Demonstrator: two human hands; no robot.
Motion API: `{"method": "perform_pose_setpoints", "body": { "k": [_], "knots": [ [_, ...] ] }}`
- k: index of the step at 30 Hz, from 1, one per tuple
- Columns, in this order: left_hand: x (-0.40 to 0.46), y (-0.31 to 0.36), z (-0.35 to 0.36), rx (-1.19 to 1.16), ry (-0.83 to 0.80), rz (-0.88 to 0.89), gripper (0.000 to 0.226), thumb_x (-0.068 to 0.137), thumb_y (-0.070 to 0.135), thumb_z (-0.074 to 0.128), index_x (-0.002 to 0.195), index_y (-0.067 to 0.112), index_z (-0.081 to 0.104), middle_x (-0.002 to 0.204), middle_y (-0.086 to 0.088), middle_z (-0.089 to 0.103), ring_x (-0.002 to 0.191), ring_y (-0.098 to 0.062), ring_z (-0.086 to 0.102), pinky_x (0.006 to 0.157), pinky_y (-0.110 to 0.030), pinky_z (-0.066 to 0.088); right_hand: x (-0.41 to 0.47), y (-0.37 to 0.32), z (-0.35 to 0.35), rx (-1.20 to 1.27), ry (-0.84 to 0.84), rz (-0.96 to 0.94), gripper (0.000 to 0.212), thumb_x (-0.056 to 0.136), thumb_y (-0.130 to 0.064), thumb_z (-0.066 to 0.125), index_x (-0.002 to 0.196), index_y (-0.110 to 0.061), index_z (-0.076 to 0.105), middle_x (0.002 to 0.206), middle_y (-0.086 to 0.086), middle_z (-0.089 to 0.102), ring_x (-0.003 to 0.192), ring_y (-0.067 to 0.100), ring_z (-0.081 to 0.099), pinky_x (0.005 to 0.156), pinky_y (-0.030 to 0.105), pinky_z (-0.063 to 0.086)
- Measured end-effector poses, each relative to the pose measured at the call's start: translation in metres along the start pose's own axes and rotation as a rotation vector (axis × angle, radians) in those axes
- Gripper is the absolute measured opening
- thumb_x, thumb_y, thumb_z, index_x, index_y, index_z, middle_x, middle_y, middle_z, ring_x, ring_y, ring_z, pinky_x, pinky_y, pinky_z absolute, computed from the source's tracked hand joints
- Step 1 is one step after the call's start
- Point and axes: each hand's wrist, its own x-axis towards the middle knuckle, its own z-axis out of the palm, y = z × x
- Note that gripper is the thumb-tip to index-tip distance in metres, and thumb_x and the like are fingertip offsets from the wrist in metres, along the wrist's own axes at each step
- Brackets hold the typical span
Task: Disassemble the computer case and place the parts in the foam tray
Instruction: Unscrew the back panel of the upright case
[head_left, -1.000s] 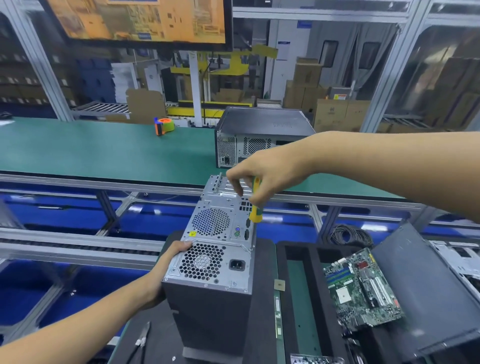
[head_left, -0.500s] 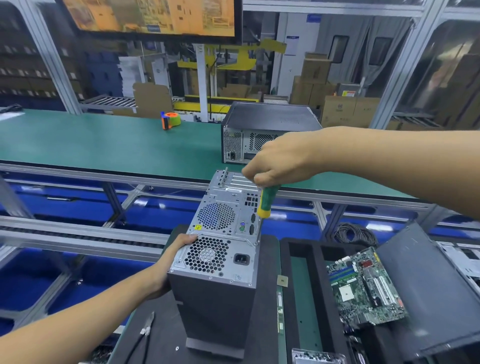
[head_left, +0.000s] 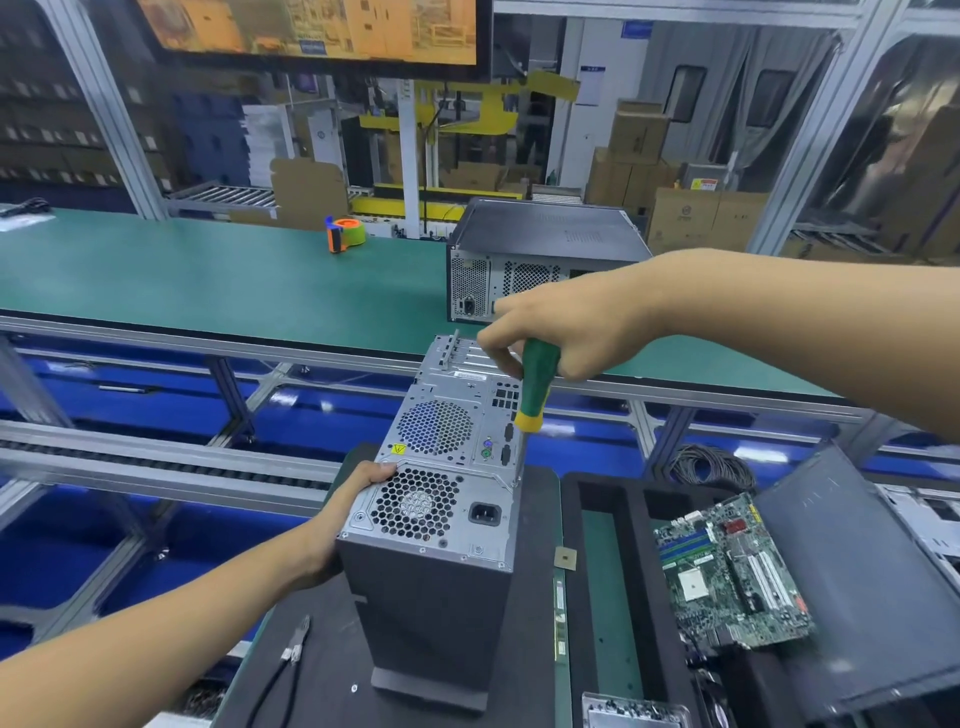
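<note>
A factory line stands behind, with a long green tabletop (head_left: 208, 280) and cardboard boxes further back. On a dark mat near the person the computer case (head_left: 441, 519) stands on its front end, so its rear panel faces up toward the camera. To the right of it lies the black foam tray (head_left: 574, 545), where a circuit board (head_left: 737, 571) already rests, and a dark side panel (head_left: 857, 571) leans over the far edge of the tray.

The right hand (head_left: 566, 325) has its fingers clenched around the green handle of a screwdriver (head_left: 535, 384). The shaft goes down from these fingers, and the tip meets the right edge of the rear panel, probably at a screw, though the screw itself is too small to see. The left hand (head_left: 343, 514) grips the left side of the case, with the thumb lying on the rear panel beside the fan grille.

To do this step well, I think the shaft should stay in line with the screw and be pressed down firmly while turning, so the tip does not slip out. The left fingers should hold the case steady, because it stands tall and could rock. When the screw comes loose, it may fall beside the case.
</note>
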Motion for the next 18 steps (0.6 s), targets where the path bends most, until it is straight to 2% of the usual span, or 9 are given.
{"method": "perform_pose_setpoints", "body": {
  "k": [3,5,6,9,11,13,15,16,18],
  "knots": [
    [0.002,-0.001,-0.001,0.032,0.024,0.001,0.088,0.070,0.059,0.073,0.138,0.005,0.058,0.129,-0.023,0.068,0.126,-0.046,0.059,0.117,-0.053,0.038,0.000,0.007,0.002,-0.073,-0.039,0.103,0.010,0.092,-0.033,0.063,0.090,-0.027,0.055,0.077,-0.008,0.059,0.072,0.013,0.054,0.058,0.031,0.033],
    [0.001,0.000,-0.003,0.056,0.044,0.023,0.097,0.062,0.061,0.078,0.139,0.007,0.055,0.129,-0.024,0.068,0.125,-0.046,0.060,0.117,-0.055,0.039,-0.001,0.011,0.004,-0.112,0.027,0.066,0.012,0.094,-0.030,0.056,0.084,-0.025,0.056,0.069,-0.008,0.059,0.066,0.011,0.054,0.056,0.030,0.031],
    [0.001,0.000,-0.003,0.059,0.037,0.023,0.099,0.060,0.062,0.079,0.140,0.007,0.055,0.129,-0.023,0.068,0.124,-0.046,0.061,0.116,-0.054,0.040,-0.001,0.012,0.005,-0.092,0.054,0.036,0.008,0.091,-0.023,0.057,0.084,-0.026,0.057,0.073,-0.009,0.059,0.068,0.009,0.053,0.057,0.029,0.031],
    [0.000,-0.002,-0.004,0.063,-0.004,0.003,0.095,0.065,0.064,0.077,0.138,0.007,0.057,0.130,-0.022,0.068,0.122,-0.043,0.063,0.114,-0.050,0.042,-0.006,0.011,0.010,-0.177,0.100,-0.061,0.035,0.080,-0.005,0.063,0.090,-0.037,0.052,0.093,-0.013,0.052,0.089,0.012,0.049,0.060,0.026,0.034],
    [0.000,-0.003,-0.007,0.044,-0.030,-0.002,0.092,0.067,0.064,0.076,0.137,0.007,0.059,0.131,-0.022,0.067,0.121,-0.042,0.064,0.111,-0.048,0.045,-0.005,0.011,0.015,-0.343,0.122,-0.087,0.039,0.079,-0.011,0.067,0.098,-0.038,0.047,0.095,-0.014,0.046,0.091,0.015,0.046,0.054,0.027,0.031],
    [0.001,0.002,-0.002,0.077,-0.015,-0.012,0.086,0.071,0.062,0.075,0.135,0.007,0.061,0.132,-0.023,0.066,0.118,-0.043,0.066,0.110,-0.047,0.046,-0.003,0.010,0.015,-0.390,0.126,-0.102,0.027,0.085,-0.030,0.066,0.106,-0.033,0.049,0.096,-0.011,0.047,0.086,0.016,0.048,0.053,0.028,0.029],
    [0.000,0.008,0.001,0.157,0.032,-0.007,0.072,0.087,0.053,0.068,0.137,0.003,0.059,0.137,-0.026,0.062,0.105,-0.045,0.068,0.111,-0.047,0.045,0.002,0.010,0.015,-0.435,0.107,-0.094,0.016,0.093,-0.041,0.050,0.097,-0.025,0.050,0.092,-0.004,0.055,0.081,0.022,0.052,0.055,0.033,0.030],
    [0.000,0.008,0.002,0.187,0.062,0.008,0.066,0.093,0.050,0.063,0.138,0.002,0.059,0.138,-0.027,0.061,0.101,-0.044,0.068,0.110,-0.047,0.046,0.004,0.012,0.015,-0.472,0.107,-0.118,0.019,0.097,-0.040,0.043,0.090,-0.023,0.048,0.088,0.000,0.057,0.079,0.025,0.053,0.057,0.035,0.030],
    [-0.001,0.006,0.001,0.128,0.022,-0.004,0.067,0.086,0.056,0.065,0.130,0.005,0.064,0.132,-0.024,0.066,0.105,-0.040,0.071,0.097,-0.042,0.054,0.007,0.009,0.009,-0.518,0.056,-0.135,0.019,0.097,-0.036,0.041,0.084,-0.024,0.047,0.083,-0.001,0.057,0.081,0.023,0.049,0.058,0.035,0.029]
  ]
}}
